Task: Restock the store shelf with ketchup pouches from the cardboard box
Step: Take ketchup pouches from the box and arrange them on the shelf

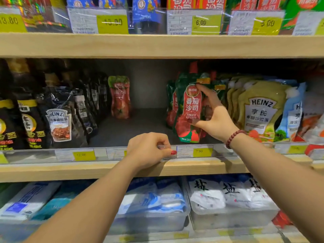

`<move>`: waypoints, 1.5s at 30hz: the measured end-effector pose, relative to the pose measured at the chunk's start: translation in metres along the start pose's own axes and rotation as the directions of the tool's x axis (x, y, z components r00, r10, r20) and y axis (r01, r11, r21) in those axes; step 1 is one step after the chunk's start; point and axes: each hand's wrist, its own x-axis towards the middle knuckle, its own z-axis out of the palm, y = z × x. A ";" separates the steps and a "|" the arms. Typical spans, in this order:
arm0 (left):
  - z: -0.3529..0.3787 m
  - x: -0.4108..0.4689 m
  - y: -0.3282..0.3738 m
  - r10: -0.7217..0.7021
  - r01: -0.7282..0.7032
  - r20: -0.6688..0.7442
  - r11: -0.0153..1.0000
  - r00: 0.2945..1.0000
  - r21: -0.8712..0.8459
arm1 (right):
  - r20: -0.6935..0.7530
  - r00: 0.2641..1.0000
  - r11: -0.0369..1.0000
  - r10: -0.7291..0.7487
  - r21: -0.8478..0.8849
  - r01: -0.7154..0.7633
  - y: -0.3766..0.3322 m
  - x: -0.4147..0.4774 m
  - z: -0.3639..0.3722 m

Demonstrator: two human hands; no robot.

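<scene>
Pinching the front pouch (190, 109) top and bottom between finger and thumb, the right hand (213, 118) stands it upright at the near right of the shelf (122, 127), arm stretched in. The left hand (145, 149) curls round the rail (201, 151). Several pouches (171, 102) stand behind; the wide gap, with one far pouch (120, 97), suggests much restocking remains. Box unseen.

Top-shelf packs (147, 13): cut off by upper edge | price label (84, 155): figures blurred, not legible | label strip (220, 150): section covered by left hand (147, 149) | ketchup pouch (190, 109): right side covered by right hand (215, 118) | rear pouches (170, 106): mostly hidden, count indeterminate | pouch small print: too small to read
</scene>
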 end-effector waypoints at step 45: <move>0.004 -0.004 0.001 0.016 -0.015 -0.041 0.999 0.999 0.032 | -0.413 0.860 0.625 0.300 -0.596 -0.504 -0.036 -0.035 0.073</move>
